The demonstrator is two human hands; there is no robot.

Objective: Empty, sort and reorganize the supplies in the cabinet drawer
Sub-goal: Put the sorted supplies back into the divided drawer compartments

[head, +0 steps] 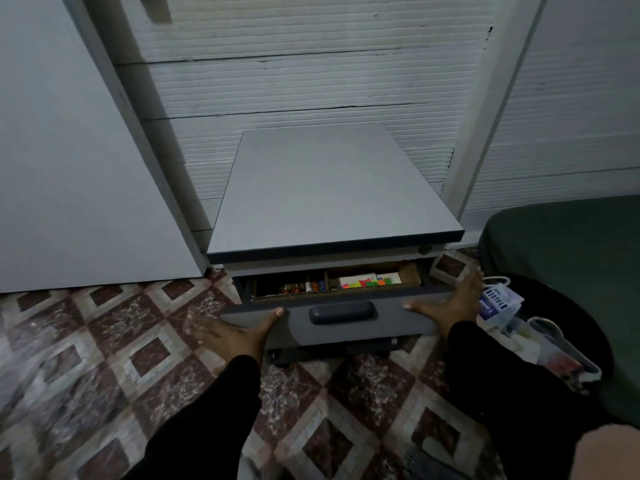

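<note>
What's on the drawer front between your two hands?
In the head view, only the dark handle sits on the drawer front between the left hand and the right hand; the rest is bare.

narrow slot above drawer (332,318) under cabinet top (332,188), bag clutter (502,303) crowding right side

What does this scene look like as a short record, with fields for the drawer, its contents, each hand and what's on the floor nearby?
drawer: grey drawer of a small cabinet, partly open
contents: cardboard tray; batteries left, bright sticky notes right
left hand: left hand flat on drawer front's left end, thumb at top edge
right hand: right hand spread on right end
floor: patterned tiles; bags to the right
</note>
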